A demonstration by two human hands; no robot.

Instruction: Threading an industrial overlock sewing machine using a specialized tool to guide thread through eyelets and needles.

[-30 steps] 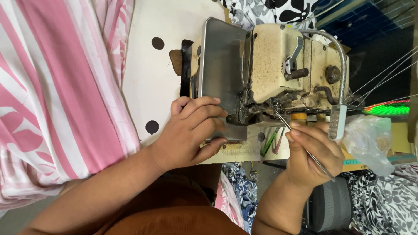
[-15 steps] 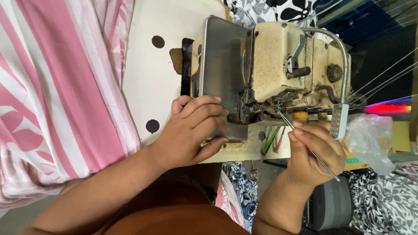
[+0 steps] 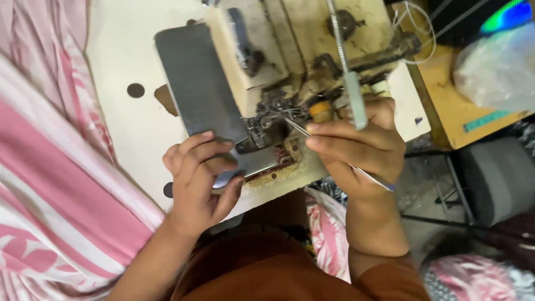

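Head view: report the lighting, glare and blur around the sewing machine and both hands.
Head view: soft, even light, no hard shadows; the sewing machine and its grey metal plate look slightly smeared by motion blur; the left hand and the right hand holding tweezers are fairly sharp; the plastic bag at top right is washed out beside a bright coloured glow.

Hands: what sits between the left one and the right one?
Head view: the sewing machine's presser foot and needle area, with the tweezers' tips reaching in.
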